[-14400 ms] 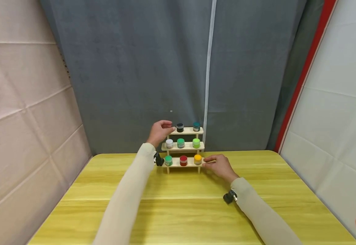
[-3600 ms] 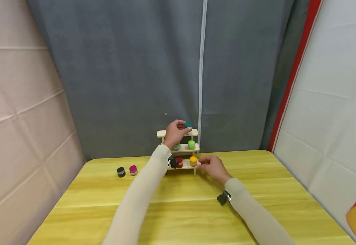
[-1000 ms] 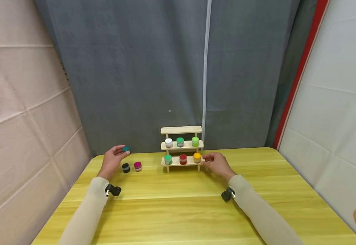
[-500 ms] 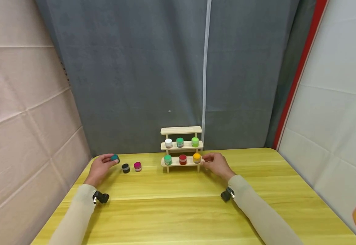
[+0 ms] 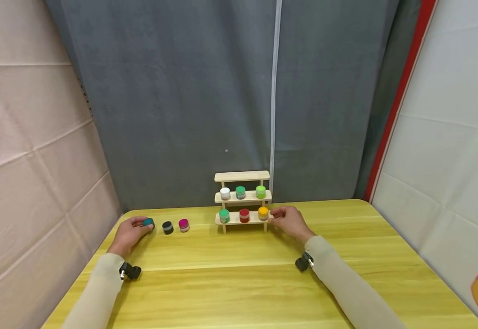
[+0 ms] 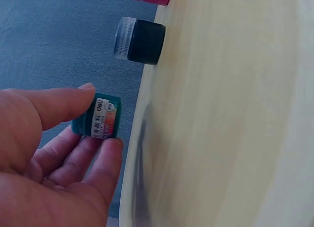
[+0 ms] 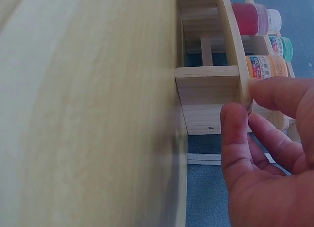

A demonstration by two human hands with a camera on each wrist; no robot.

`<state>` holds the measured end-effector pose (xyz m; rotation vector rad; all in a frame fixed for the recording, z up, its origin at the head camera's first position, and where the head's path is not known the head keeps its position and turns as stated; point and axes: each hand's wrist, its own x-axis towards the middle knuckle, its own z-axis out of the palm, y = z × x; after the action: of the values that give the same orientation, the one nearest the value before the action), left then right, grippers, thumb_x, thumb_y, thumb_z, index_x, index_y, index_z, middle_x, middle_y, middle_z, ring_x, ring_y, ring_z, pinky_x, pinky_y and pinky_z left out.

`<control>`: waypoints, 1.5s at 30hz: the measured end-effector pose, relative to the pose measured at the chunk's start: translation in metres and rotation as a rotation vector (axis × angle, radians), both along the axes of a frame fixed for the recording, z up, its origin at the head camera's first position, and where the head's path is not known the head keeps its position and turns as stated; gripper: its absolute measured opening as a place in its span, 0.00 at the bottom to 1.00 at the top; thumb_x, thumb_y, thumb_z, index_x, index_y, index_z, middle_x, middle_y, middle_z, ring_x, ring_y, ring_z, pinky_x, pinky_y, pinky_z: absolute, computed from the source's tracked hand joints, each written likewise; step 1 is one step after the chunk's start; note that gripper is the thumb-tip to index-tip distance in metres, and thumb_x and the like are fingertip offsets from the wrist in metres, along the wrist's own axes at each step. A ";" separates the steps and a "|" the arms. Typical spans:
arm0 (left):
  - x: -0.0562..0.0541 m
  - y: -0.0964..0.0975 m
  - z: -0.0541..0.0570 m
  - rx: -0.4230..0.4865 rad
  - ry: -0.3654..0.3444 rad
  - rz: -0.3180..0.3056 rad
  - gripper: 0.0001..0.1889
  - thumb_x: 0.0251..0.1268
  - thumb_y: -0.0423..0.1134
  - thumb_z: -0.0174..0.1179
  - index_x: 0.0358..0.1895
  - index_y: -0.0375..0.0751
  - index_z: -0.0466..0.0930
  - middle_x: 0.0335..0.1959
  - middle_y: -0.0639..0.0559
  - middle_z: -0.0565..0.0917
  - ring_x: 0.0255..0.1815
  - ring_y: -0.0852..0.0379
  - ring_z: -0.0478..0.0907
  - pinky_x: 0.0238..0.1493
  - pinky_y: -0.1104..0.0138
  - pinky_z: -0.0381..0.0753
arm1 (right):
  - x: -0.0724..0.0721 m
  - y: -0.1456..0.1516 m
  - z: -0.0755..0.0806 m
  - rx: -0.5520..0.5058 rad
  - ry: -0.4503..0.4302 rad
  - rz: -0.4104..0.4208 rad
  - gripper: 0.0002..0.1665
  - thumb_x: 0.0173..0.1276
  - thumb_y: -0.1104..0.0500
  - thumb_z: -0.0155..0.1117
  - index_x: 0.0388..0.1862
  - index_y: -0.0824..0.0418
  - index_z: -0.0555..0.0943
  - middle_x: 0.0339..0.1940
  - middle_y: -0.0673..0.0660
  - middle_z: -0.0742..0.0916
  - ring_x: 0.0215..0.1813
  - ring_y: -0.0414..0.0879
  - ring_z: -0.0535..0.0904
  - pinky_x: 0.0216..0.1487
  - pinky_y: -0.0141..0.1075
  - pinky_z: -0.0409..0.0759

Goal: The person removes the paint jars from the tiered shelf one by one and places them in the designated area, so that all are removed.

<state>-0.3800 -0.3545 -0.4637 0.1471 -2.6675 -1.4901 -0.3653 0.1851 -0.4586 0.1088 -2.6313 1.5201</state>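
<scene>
My left hand pinches a small teal paint jar between thumb and fingers, at the table's left. In the left wrist view a narrow gap shows between jar and tabletop. A black jar and a magenta jar stand to its right. My right hand grips the right end of the bottom shelf of a three-tier wooden rack, thumb and fingers on the board. Beside those fingers sits a yellow-orange jar; a red jar and a green jar share that shelf.
The middle shelf carries a white jar, a green jar and a lime jar. The top shelf is bare. A grey curtain hangs behind the wooden table.
Black, magenta and teal jars have left the top shelf for the left side. Lately my left hand has moved left and down with the teal jar. My right hand keeps its hold on the rack.
</scene>
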 end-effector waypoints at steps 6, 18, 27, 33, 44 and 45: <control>0.001 -0.002 -0.008 -0.026 -0.018 0.007 0.30 0.76 0.41 0.67 0.73 0.29 0.71 0.66 0.28 0.78 0.59 0.42 0.81 0.46 0.70 0.83 | 0.003 -0.002 0.002 -0.006 -0.003 -0.003 0.18 0.66 0.58 0.78 0.52 0.64 0.89 0.46 0.60 0.91 0.41 0.46 0.85 0.40 0.35 0.86; 0.006 -0.004 -0.006 -0.039 -0.052 -0.029 0.31 0.74 0.41 0.68 0.73 0.27 0.70 0.65 0.29 0.79 0.57 0.46 0.81 0.47 0.68 0.83 | 0.003 -0.002 0.002 -0.013 0.013 0.013 0.18 0.67 0.59 0.77 0.53 0.65 0.88 0.46 0.60 0.91 0.41 0.46 0.86 0.40 0.35 0.87; 0.006 -0.004 -0.001 -0.043 -0.059 -0.039 0.33 0.75 0.39 0.67 0.75 0.26 0.68 0.70 0.26 0.75 0.59 0.46 0.80 0.47 0.70 0.82 | 0.001 -0.003 0.000 -0.006 0.018 0.013 0.18 0.66 0.59 0.77 0.52 0.65 0.88 0.45 0.60 0.91 0.41 0.46 0.85 0.40 0.35 0.86; 0.008 0.002 0.012 -0.061 -0.011 -0.055 0.34 0.77 0.42 0.65 0.77 0.26 0.65 0.73 0.27 0.72 0.68 0.36 0.75 0.50 0.71 0.79 | 0.002 -0.002 0.000 -0.005 0.017 -0.001 0.17 0.66 0.59 0.77 0.52 0.64 0.88 0.45 0.60 0.91 0.39 0.46 0.85 0.39 0.34 0.85; 0.007 0.016 0.038 -0.027 0.062 0.013 0.30 0.79 0.47 0.63 0.76 0.34 0.69 0.72 0.33 0.75 0.70 0.36 0.75 0.68 0.47 0.77 | 0.003 -0.004 0.001 0.002 -0.008 -0.019 0.17 0.67 0.59 0.77 0.53 0.64 0.88 0.47 0.60 0.91 0.40 0.46 0.85 0.40 0.35 0.87; 0.007 0.017 0.040 -0.023 0.070 0.013 0.30 0.79 0.47 0.63 0.76 0.35 0.70 0.72 0.33 0.75 0.70 0.36 0.75 0.68 0.48 0.77 | 0.003 -0.004 0.001 0.004 -0.006 -0.020 0.17 0.67 0.59 0.77 0.52 0.64 0.88 0.47 0.60 0.91 0.40 0.46 0.85 0.40 0.35 0.87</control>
<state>-0.3730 -0.3371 -0.4238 0.1078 -2.6230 -1.4329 -0.3626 0.1813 -0.4575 0.0785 -2.6321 1.5112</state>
